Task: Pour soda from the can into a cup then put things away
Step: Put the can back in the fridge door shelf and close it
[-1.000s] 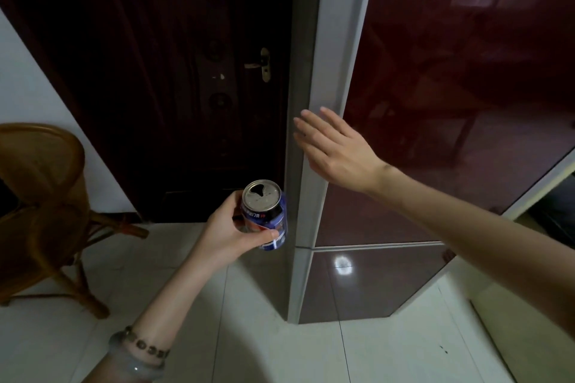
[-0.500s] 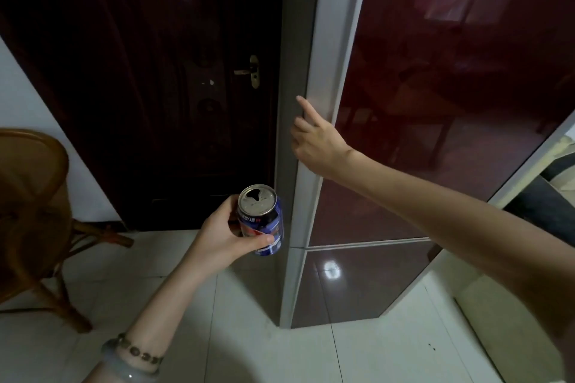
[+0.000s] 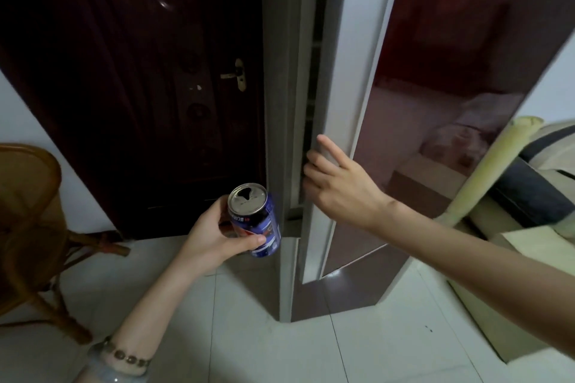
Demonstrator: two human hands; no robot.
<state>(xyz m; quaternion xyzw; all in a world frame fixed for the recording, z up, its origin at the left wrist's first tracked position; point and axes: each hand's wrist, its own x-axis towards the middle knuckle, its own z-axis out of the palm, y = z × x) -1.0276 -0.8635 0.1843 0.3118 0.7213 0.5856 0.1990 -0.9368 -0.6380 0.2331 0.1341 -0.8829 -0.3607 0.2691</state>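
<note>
While my left hand (image 3: 211,236) is gripping the can (image 3: 258,221) upright, my right hand (image 3: 339,183) is hooking the fridge door (image 3: 466,56) open.

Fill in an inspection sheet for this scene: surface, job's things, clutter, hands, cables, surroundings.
Surface: pale tiled floor; no table in view.
Job's things: blue can, already opened, roughly upright; no cup seen.
Clutter: nothing seen.
Hands: left hand grips the can; right hand curls round the edge of the maroon door, which stands ajar.
Cables: nothing seen.
Surroundings: wicker chair at left, dark wooden door behind, sofa at right.
</note>
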